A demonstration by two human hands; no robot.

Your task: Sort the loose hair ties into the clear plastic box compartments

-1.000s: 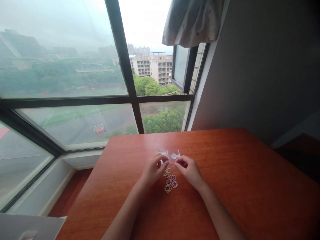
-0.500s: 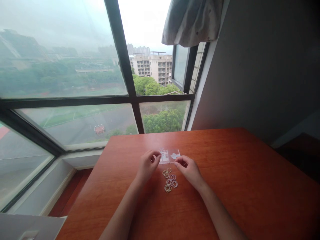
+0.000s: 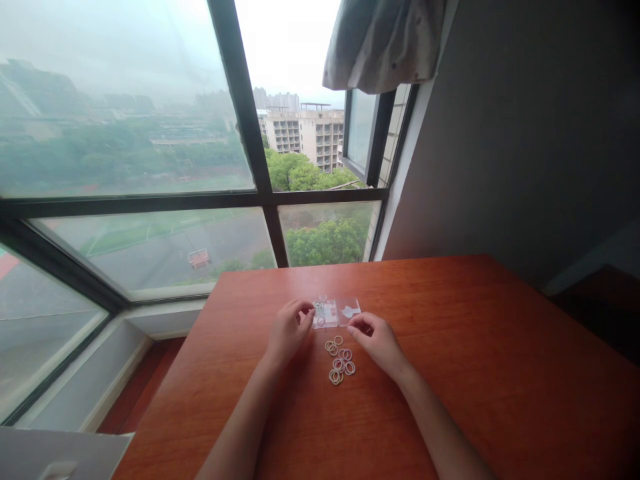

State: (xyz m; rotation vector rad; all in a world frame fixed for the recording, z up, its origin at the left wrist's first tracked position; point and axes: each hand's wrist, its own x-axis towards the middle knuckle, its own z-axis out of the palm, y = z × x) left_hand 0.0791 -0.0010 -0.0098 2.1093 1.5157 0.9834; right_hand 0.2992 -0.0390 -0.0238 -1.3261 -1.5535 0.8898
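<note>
A small clear plastic box (image 3: 331,319) lies on the table with its hinged lid (image 3: 349,308) folded out to the right; a pale patch shows on the lid. A few small hair ties (image 3: 321,322) sit in the left part of the box. My left hand (image 3: 291,330) is at the box's left edge, thumb and forefinger slightly apart, with nothing visible held. My right hand (image 3: 376,337) is closed in a pinch at the lid's front corner. Nearer me, between my forearms, lie several loose ring-shaped hair ties (image 3: 343,365), cream and pinkish, some overlapping.
The reddish-brown wooden table (image 3: 480,373) stretches widely to the right. Beyond its far edge is a dark-framed window (image 3: 320,197) with a pane swung out. A grey curtain (image 3: 385,47) hangs above, and a dark wall (image 3: 510,147) rises on the right.
My left hand has drawn back to the left from over the box, uncovering hair ties inside it. My right hand has barely shifted, and the loose ties lie as before.
</note>
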